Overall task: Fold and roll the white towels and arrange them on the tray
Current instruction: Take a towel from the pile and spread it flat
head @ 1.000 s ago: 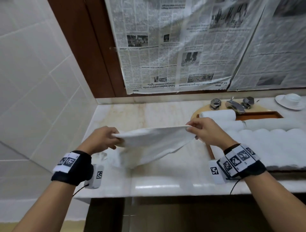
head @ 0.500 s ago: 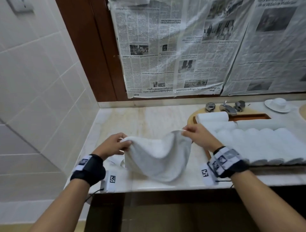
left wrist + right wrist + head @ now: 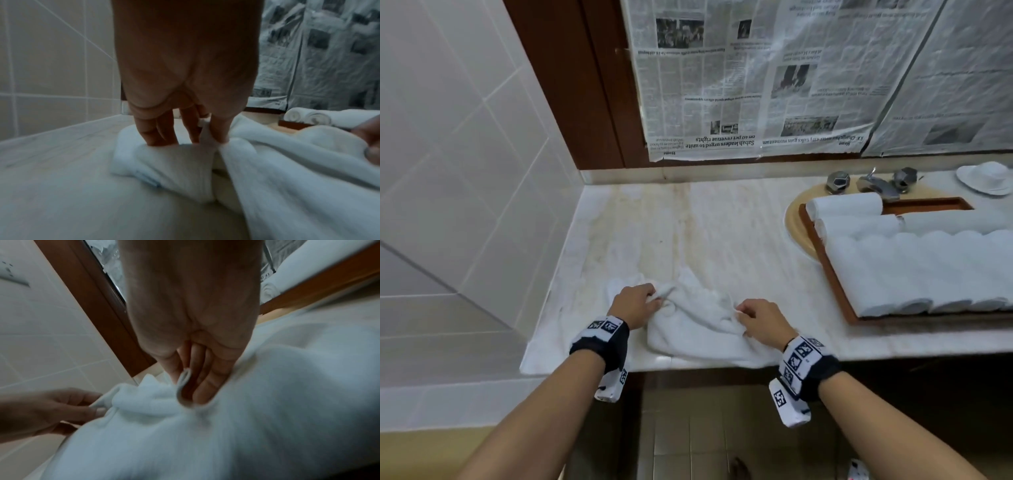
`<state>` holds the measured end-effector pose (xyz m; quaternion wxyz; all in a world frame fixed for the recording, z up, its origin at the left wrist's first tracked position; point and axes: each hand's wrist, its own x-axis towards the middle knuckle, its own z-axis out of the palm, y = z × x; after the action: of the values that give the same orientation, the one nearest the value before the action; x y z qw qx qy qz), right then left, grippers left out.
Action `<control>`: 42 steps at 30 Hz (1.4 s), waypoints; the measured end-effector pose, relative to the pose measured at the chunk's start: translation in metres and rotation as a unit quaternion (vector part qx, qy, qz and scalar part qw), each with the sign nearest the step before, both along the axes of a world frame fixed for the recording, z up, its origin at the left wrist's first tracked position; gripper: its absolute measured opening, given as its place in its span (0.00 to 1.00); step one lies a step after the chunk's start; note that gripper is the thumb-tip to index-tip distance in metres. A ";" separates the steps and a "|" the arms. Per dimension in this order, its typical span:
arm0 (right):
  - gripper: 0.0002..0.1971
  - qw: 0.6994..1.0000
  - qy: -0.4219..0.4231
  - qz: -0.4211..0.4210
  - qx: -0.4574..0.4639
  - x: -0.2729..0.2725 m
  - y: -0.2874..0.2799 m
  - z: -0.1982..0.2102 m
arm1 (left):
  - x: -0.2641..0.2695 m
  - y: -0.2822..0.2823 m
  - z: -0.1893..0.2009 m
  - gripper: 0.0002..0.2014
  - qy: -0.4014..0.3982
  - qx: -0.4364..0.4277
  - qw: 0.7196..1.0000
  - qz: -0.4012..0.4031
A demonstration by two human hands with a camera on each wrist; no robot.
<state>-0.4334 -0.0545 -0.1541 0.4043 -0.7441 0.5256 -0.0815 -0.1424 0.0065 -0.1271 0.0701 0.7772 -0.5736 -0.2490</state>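
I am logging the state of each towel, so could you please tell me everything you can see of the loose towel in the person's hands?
The towel is white, soft terry-like cloth, unrolled and crumpled in loose folds. It lies on the marble counter near its front edge, left of the tray and apart from it. The left hand pinches its left corner between thumb and fingers; the right hand pinches its hemmed right edge.

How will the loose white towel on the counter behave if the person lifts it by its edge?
Probably floppy: the loose towel lies bunched in soft folds on the counter, so it should sag between the left hand and right hand, which pinch its edge. It looks light. Its terry surface likely grips, so it should not slip.
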 end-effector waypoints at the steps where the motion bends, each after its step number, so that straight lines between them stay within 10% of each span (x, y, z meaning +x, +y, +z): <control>1: 0.07 1.000 0.010 0.018 0.018 -0.006 0.003 0.003 | -0.002 0.007 0.000 0.10 -0.009 0.010 1.000 -0.020; 9: 0.08 0.998 -0.055 -0.003 0.010 -0.068 0.038 0.066 | -0.011 0.057 0.039 0.07 0.141 0.033 0.986 -0.083; 19: 0.06 0.994 -0.110 0.005 0.014 -0.101 0.046 0.122 | -0.014 0.070 0.078 0.02 0.140 -0.083 0.986 -0.040; 31: 0.07 0.994 -0.102 0.006 0.033 -0.089 0.064 0.068 | -0.064 0.091 0.002 0.10 0.137 0.003 0.991 0.016; 42: 0.09 0.998 -0.053 0.025 -0.015 -0.119 0.051 0.068 | -0.054 0.113 0.029 0.10 0.246 -0.034 0.966 0.068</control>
<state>-0.5527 -0.0033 -0.0860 0.4226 -0.7573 0.4836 -0.1186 -0.1966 0.1198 -0.0982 0.2522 0.7264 -0.4931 -0.4070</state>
